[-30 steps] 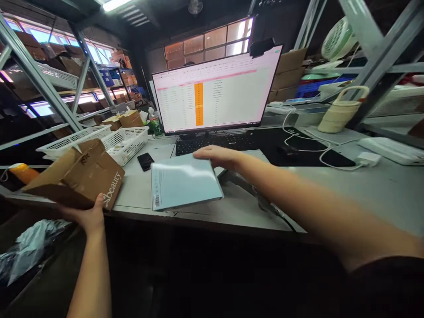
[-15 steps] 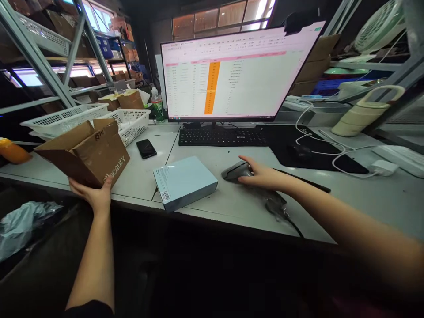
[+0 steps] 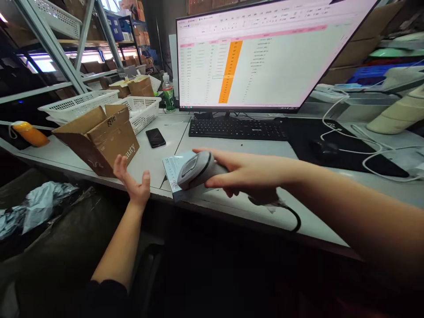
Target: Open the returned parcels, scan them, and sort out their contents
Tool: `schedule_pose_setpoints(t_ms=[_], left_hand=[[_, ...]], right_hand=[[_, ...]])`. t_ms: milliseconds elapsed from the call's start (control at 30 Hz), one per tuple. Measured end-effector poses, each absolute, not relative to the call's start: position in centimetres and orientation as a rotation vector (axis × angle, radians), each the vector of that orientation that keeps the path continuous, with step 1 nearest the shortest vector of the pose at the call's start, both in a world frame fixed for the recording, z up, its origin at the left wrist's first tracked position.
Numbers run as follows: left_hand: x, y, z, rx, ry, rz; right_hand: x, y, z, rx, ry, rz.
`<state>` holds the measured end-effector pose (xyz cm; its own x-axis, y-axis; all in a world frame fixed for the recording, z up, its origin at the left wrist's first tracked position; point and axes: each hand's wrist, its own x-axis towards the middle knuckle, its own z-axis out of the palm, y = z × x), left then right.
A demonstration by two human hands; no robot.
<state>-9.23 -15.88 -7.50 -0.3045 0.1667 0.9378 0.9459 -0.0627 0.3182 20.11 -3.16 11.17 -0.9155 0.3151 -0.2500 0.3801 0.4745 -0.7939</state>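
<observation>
My right hand (image 3: 245,173) is closed round a grey corded barcode scanner (image 3: 195,170), holding it just above a pale blue flat box (image 3: 172,168) that lies near the desk's front edge. The scanner's head covers most of the box. My left hand (image 3: 134,183) hovers open, palm up with fingers apart, between the blue box and a brown cardboard box (image 3: 99,138) printed "beauty", which rests on the desk (image 3: 159,157). It touches neither.
A large monitor (image 3: 265,57) showing a spreadsheet stands behind a black keyboard (image 3: 236,129). A black phone (image 3: 155,138), white mesh baskets (image 3: 139,110) and a green bottle (image 3: 168,92) sit at left. A mouse on a black mat (image 3: 331,148) and white cables lie at right. Metal shelving rises at left.
My right hand picked up the scanner from the desk and brought it left over the blue box. My left hand let go of the cardboard box and opened beside it.
</observation>
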Motion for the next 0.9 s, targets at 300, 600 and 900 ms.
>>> schedule_pose_setpoints(t_ms=[300, 600, 900], left_hand=[[-6.2, -14.9, -8.6, -1.493, -1.790, -1.630], [-7.6, -13.0, -7.6, -1.646, -2.248, -1.792], [-6.4, -13.8, -7.0, -1.595, -2.280, -1.568]], right_hand=[[22.3, -2.9, 12.3, 0.632, 2.741, -1.488], [21.9, -2.9, 13.3, 0.555, 2.718, -1.250], [19.0, -5.5, 14.6, 0.445, 2.732, -0.853]])
